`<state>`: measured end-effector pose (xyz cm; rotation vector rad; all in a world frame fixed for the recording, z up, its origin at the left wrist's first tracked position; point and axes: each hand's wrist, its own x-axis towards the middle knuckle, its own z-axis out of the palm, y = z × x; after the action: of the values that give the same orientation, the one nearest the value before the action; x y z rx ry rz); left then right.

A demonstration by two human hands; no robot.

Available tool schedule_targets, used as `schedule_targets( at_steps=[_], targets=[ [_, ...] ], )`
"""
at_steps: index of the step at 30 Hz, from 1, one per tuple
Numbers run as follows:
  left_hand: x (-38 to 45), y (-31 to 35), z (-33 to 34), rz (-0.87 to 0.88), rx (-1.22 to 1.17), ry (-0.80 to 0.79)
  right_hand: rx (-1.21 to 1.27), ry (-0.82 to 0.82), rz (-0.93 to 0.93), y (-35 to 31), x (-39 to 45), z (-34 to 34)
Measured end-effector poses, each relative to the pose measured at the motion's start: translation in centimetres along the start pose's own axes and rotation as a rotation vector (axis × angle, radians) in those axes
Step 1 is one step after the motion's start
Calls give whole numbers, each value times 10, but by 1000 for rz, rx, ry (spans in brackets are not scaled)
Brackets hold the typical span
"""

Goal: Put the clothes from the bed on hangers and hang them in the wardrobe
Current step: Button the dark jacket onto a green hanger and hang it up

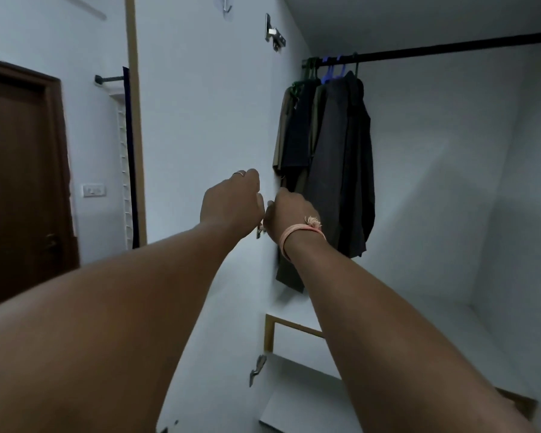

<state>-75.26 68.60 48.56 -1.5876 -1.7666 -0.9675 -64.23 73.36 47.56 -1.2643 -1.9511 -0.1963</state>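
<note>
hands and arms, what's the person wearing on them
Both forearms are bare, with no sleeves in view. The left hand wears a thin metallic ring on one finger. The right hand has a pale orange thread band wound round the wrist, with a frayed knot on top.

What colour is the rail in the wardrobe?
Black; the rail shows best in the head view.
</note>
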Motion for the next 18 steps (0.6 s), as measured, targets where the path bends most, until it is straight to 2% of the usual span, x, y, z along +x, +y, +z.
schedule_targets(
  at_steps=[3,6,9,11,13,15,17,18],
  targets=[
    [-7,-30,-19,84,-68,102,29,-16,-14,-31,-2,7],
    [-10,-69,-34,181,-36,261,100,-35,-62,-70,-1,16],
    [-14,-110,-39,48,-39,423,231,-19,-142,-113,-6,34],
    [-18,-138,-41,-41,-130,474,246,18,-232,-144,-12,53],
    [-22,-165,-43,-74,-339,399,187,94,-279,-170,-18,72],
    [-25,-186,-42,-74,-519,206,208,160,-210,-182,-27,86],
    [-28,-201,-37,7,-506,84,166,198,-198,-180,-36,97],
    [-29,-204,-35,47,-514,76,115,191,-238,-175,-41,101]
  ],
)
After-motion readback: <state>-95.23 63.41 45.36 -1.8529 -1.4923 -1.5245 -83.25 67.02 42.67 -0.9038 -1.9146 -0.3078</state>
